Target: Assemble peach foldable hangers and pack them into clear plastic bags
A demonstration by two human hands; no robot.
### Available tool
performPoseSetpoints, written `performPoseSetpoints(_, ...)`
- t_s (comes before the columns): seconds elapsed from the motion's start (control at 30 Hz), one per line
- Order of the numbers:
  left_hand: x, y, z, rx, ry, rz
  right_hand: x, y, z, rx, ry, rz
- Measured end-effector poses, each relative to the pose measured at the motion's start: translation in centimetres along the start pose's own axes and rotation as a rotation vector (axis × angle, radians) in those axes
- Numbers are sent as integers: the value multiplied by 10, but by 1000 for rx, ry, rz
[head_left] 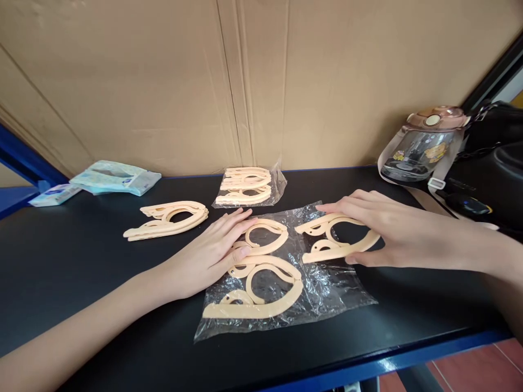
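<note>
The person's right hand (376,226) has its grip closed around the curved end of a beige folded hanger (327,255), thumb on the near side and fingers on the far side, its tips pointing left over a clear plastic bag (335,299); whether those tips lie inside the film or on it cannot be told. The left hand (218,245) rests open, palm down, at the bag's left side, its fingers and thumb on the upper bagged hanger (278,225), with the lower bagged hanger (253,311) just nearer the body. Beyond that hand lie loose folded hangers (167,229) and, farther back, a wrapped packet of hangers (245,198). The black bench (163,337) also carries pale blue packs (143,182) at back left and, at back right, a lidded bottle (433,144) beside a black bag (502,188). Brown cardboard (347,81) stands behind
</note>
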State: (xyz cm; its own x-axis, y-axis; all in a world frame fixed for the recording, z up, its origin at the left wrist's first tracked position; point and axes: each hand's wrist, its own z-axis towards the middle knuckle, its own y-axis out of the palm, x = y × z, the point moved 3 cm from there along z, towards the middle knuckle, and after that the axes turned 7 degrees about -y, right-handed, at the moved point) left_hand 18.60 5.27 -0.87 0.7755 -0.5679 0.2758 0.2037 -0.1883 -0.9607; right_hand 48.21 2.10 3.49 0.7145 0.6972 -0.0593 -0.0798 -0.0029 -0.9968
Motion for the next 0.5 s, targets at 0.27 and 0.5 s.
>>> performPoseSetpoints(0.27,1,-1,-1,18,7,-10,1,-3,1,154,36,-53)
performPoseSetpoints(0.5,-1,0,-1,-1,-3,-20,1,3,0,123,44,-16)
